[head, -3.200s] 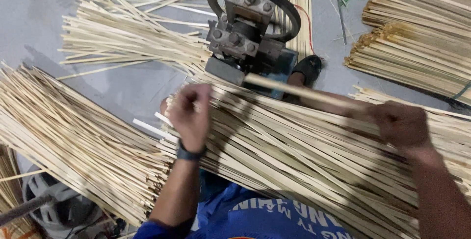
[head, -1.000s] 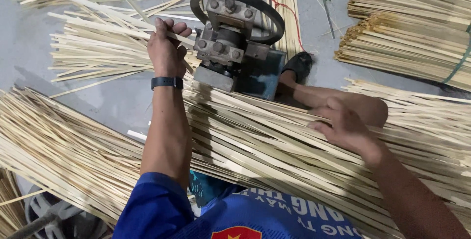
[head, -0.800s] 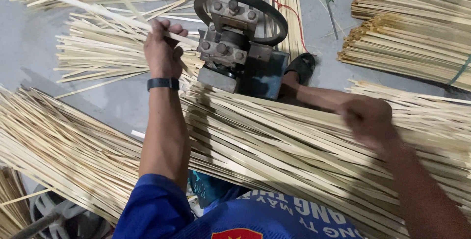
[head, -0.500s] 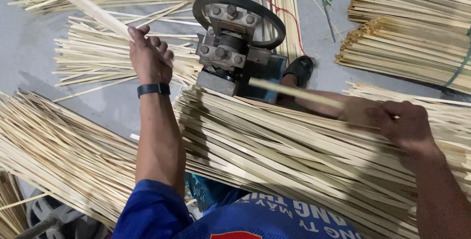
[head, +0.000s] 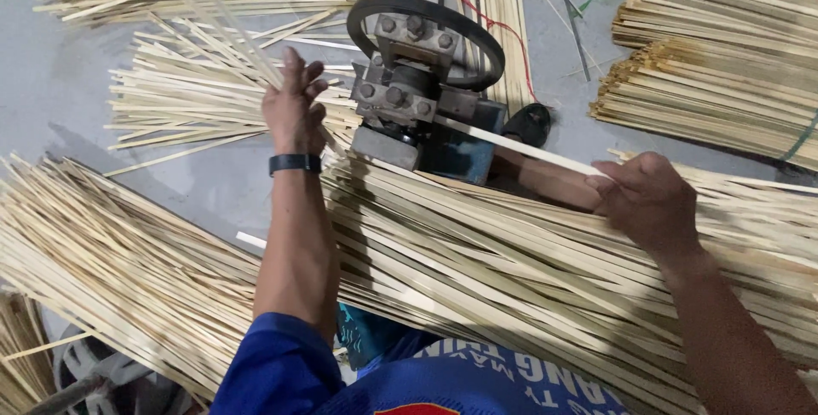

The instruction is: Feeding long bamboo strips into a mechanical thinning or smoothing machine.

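A flat strip [head: 520, 146] is gripped by the right hand [head: 652, 202] beside the machine [head: 417, 95]; thin blurred strips [head: 213, 19] are pinched by the left hand [head: 294, 108]

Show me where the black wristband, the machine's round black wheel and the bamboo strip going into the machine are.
black wristband [head: 295, 163], head view, on the band's flat face at the left wrist.
round black wheel [head: 477, 36], head view, on its right rim.
bamboo strip [head: 520, 146], head view, mid-length between machine and right hand.

Left hand [head: 292, 108] fingers blurring into raised strips [head: 200, 14] left of the machine [head: 422, 95], right hand [head: 649, 202] fingers hidden around a slat [head: 520, 146], the slat's far end lost inside the machine, right-side bundles [head: 724, 66] cut off by the edge
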